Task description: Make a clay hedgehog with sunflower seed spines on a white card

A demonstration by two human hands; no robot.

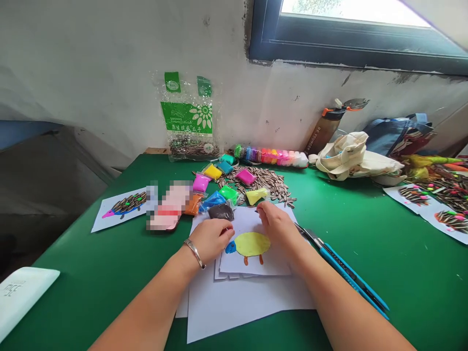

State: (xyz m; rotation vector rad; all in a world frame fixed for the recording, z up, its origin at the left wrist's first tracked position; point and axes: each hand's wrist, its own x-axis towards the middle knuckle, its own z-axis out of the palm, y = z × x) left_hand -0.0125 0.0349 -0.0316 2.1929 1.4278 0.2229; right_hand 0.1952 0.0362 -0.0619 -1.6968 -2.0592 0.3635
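A white card with a clay animal (252, 243) lies before me; it has a yellow-green body, a blue head and brown legs. My left hand (212, 239) is over the card's left side by the blue head. Its fingers are curled towards the thumb; anything between them is hidden. Above the body's upper right, my right hand (274, 222) is closed in a pinch, and a small dark tip shows at the fingertips, too small to name. Larger white sheets (248, 302) lie under the card. Beyond my hands are a black clay packet (221, 211) and a yellow clay packet (257, 196).
Sunflower seeds (270, 183) are heaped behind the clay packets. Scissors and a blue cutter (351, 273) lie beside my right forearm. At left are a finished hedgehog picture (126, 204) and a white device (25, 297). A seed bag (190, 126) stands against the wall.
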